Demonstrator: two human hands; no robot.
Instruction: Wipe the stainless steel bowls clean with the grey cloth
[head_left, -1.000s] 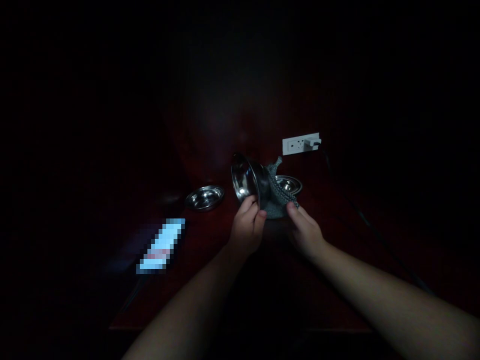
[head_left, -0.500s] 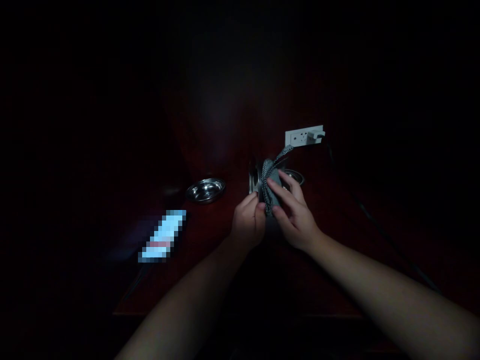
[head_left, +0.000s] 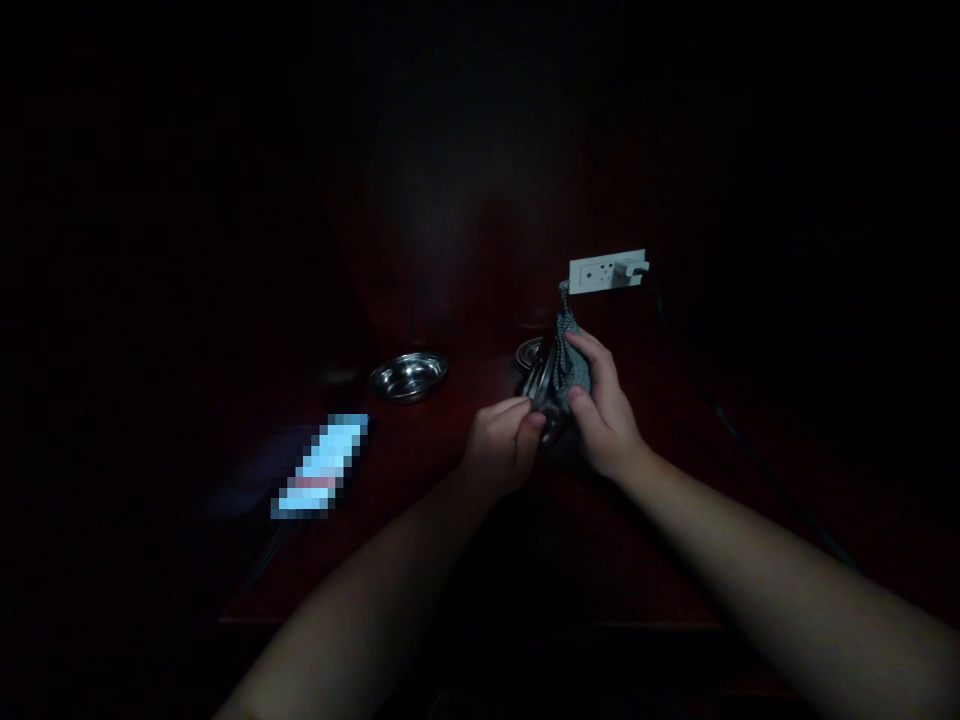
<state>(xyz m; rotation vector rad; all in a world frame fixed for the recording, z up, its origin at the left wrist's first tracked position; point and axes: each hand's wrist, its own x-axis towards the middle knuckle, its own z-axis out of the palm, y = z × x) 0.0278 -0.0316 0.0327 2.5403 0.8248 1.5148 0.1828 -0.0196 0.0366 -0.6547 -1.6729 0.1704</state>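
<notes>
My left hand (head_left: 504, 442) grips the rim of a shiny steel bowl (head_left: 537, 388), which is tipped on its side and seen nearly edge-on. Fingers and thumb of my right hand (head_left: 606, 412) are curled around a grey patterned cloth (head_left: 576, 362), pressed against the bowl's right side. Part of the cloth sticks up above the fingers. Behind the tilted bowl a second steel dish (head_left: 529, 352) shows in part. Much of the held bowl is hidden by the cloth and my hands.
Left of my hands a shallow steel bowl (head_left: 409, 377) stands on the dark red table (head_left: 360, 570). Nearer lies a lit, pixelated phone (head_left: 322, 468). A white wall socket (head_left: 607, 271) with a plugged-in charger is at the back right. A dark cable (head_left: 739, 430) runs down the right side.
The held bowl has turned from showing its inside to nearly edge-on and shifted right. My right hand has moved the cloth over its outside, fingers spreading and then curling around it.
</notes>
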